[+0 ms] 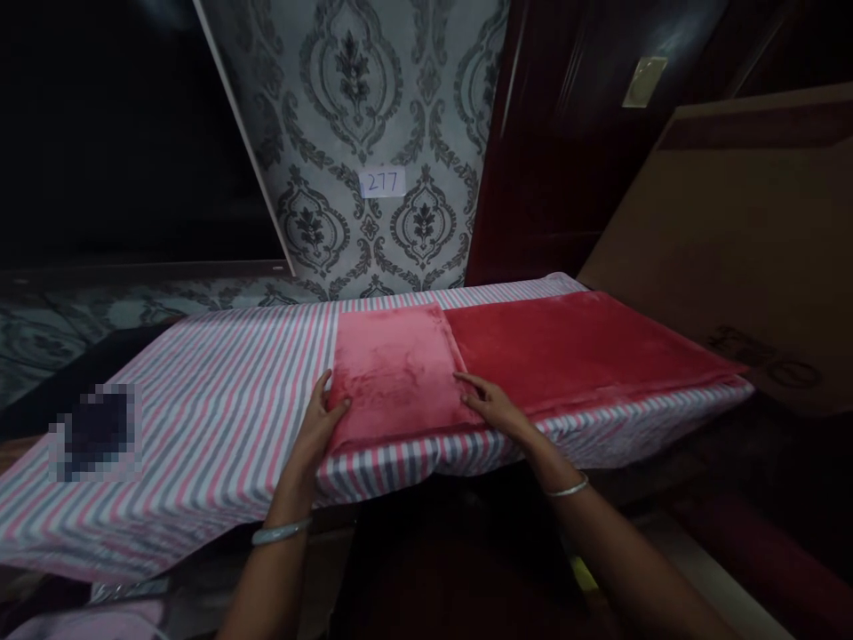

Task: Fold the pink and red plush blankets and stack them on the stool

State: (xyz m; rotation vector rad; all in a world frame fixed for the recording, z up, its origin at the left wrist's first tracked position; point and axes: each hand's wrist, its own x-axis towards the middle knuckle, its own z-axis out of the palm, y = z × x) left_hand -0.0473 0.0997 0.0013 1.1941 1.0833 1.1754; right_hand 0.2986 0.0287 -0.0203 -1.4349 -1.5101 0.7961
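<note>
Pink panel: a pale pink, four-sided piece of plush fabric lies flat around the clock's centre, dark smudgy shading across it.
Red stretch: deep red plush fabric meets the panel's edge at 3 o'clock.
Left hand: the bare left hand touches the panel's edge at 8 o'clock, unclenched, thumb and forefinger parted.
Right hand: the bare right hand touches the seam between pink and red, just past 3 o'clock, thumb and fingers spread, unclenched.
Bangles: one pale band on the left wrist, one thin silvery band on the right.
Sheet: pink, grey and white striped cloth spreads beneath the plush.
Wall: a white paper label reading "277" at 12 o'clock.
Screen: large, black, flat, at 10 o'clock.
Carton: brown cardboard, towards 2 o'clock.
</note>
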